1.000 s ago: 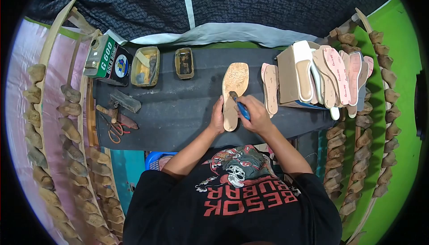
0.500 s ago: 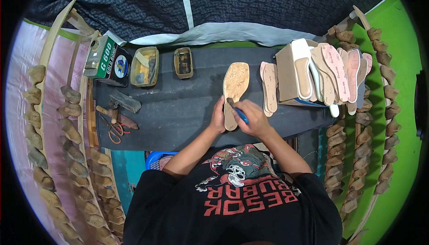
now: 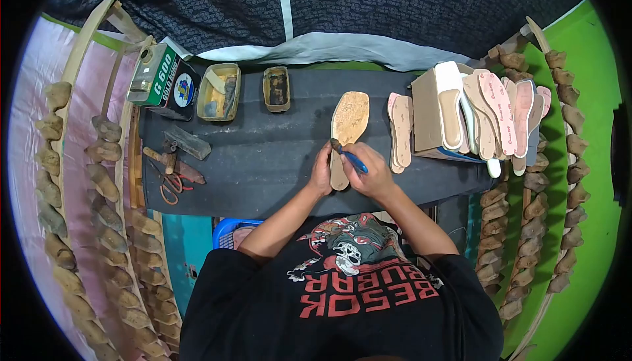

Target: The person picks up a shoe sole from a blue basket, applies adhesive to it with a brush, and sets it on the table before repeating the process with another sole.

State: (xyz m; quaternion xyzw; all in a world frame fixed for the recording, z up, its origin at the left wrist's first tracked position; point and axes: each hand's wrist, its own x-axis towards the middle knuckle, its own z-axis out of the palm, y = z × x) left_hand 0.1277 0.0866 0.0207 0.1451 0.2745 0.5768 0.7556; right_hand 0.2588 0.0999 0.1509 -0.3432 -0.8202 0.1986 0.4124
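Observation:
A tan insole (image 3: pixel 349 117) with a speckled, shiny-looking upper part is held over the dark worktable, its wide end pointing away from me. My left hand (image 3: pixel 320 172) grips its left edge near the narrow end. In my right hand (image 3: pixel 373 171) is a blue-handled brush (image 3: pixel 356 163). Its dark tip touches the insole at the narrow middle, close to the left edge and my left fingertips. To the right lies a pair of loose insoles (image 3: pixel 400 130), partly overlapping.
Along the back left stand a G 600 can (image 3: pixel 158 84), a tub with scrapers (image 3: pixel 220 92) and a smaller brown tub (image 3: pixel 276 89). A hammer (image 3: pixel 169 161), scissors (image 3: pixel 172 186) and a grey block (image 3: pixel 187 143) lie left. A cardboard box (image 3: pixel 428 114) stands right, insoles stacked beside it.
The brush tip has moved slightly toward the insole's left edge, and my right hand has turned a little with it. The surroundings have shifted slightly in view. Both hands keep their holds.

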